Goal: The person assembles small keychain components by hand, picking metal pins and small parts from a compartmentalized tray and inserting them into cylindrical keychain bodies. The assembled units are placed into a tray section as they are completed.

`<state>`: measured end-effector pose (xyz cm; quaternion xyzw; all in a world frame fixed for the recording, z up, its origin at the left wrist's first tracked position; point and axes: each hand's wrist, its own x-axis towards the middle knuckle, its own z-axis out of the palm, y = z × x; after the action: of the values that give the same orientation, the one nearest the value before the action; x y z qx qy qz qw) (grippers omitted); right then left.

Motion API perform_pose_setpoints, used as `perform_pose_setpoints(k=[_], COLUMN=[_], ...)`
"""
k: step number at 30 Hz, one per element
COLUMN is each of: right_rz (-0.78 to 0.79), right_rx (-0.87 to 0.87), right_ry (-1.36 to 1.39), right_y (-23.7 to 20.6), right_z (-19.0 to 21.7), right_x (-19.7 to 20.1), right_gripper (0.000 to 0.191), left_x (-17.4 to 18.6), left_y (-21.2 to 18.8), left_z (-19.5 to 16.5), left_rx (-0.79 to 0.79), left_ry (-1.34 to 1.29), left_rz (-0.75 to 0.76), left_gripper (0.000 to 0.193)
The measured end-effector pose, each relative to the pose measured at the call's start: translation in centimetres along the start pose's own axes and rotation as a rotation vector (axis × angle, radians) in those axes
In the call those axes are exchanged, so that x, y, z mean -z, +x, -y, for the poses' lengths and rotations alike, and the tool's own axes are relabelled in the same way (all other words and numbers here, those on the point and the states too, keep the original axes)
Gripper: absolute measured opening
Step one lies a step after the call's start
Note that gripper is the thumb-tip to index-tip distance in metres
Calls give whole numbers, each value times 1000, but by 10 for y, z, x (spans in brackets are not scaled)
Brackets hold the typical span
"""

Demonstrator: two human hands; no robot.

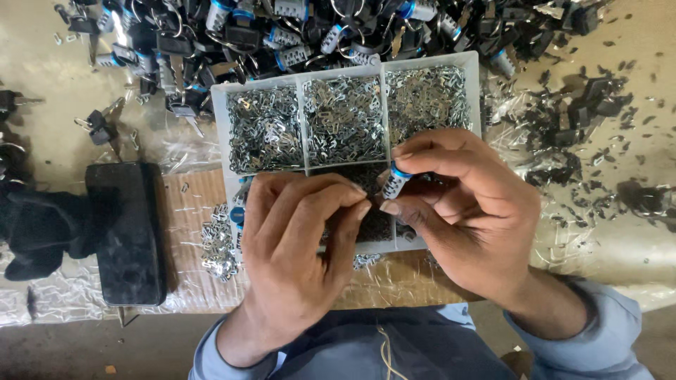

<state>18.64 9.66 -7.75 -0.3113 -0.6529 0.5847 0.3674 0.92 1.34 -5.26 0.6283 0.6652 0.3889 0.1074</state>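
Observation:
My right hand (461,211) pinches a small silver lock cylinder with a blue ring (394,181) between thumb and fingers. My left hand (299,246) is curled beside it, fingertips pressed together just left of the cylinder; what it pinches is too small to see. Both hands hover over a white compartment tray (218,119) filled with small shiny metal pieces (266,130) in three upper sections and dark tiny parts (366,176) in a lower section.
A heap of black-headed keys and blue-ringed cylinders (282,35) lies behind the tray. A black rectangular block (127,232) rests at left on cardboard (190,204). Loose metal pieces (218,246) lie by the tray. Black scraps (577,112) scatter at right.

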Motion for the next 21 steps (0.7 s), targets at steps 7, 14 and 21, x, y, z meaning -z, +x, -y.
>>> perform_pose_setpoints(k=[7,14,21], right_rz=[38,53,49], right_rx=[-21,20,14], right_ry=[49,-60,-63], right_y=[0,1,4], right_z=[2,2,-1], right_x=[-1,1,2], right_gripper=[38,34,34], left_x=[0,-4,11], left_y=[-9,-10,7], left_z=[-2,2,-2], left_rx=[86,14,-71], left_ry=[-273,-157,112], left_rz=[-67,-95,17], left_gripper=[27,28,21])
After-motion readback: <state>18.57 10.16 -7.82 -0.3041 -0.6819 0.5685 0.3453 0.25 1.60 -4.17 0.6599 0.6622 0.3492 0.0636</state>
